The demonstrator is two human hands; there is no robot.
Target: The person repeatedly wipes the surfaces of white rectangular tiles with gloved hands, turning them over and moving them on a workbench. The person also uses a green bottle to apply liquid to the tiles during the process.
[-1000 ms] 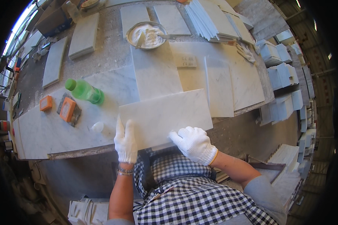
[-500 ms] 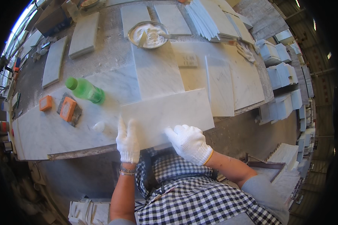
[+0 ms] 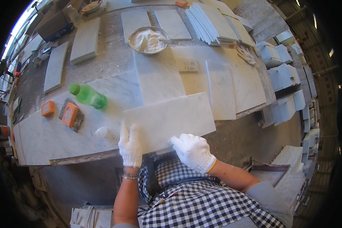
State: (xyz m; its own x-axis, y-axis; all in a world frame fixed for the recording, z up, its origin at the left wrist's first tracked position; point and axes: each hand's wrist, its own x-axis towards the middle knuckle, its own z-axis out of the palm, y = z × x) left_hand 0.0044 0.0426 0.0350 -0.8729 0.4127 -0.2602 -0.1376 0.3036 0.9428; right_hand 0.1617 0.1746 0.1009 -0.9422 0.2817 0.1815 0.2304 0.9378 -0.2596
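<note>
A white marble tile (image 3: 171,117) lies at a slant across the table's near edge, its right end sticking out past the other slabs. My left hand (image 3: 131,146), in a white knitted glove, rests on the tile's left end with fingers stretched out and slightly apart. My gloved right hand (image 3: 193,152) is closed at the tile's near edge. Its fingertips press there; what they hold, if anything, is hidden. To the left, a green bottle (image 3: 88,96) lies on its side on a larger marble slab (image 3: 116,89), near a small white cap-like piece (image 3: 101,132).
Two orange blocks (image 3: 47,108) sit on the left, one on a dark pad. A bowl of white paste (image 3: 149,40) with spreading tools stands farther back. Stacked tiles (image 3: 212,22) and an empty glove (image 3: 246,56) are at the back right. More stone pieces (image 3: 283,78) stand beyond.
My right hand has shifted slightly down along the tile's near edge. The tile and my left hand keep nearly the same place; the whole view has moved a little.
</note>
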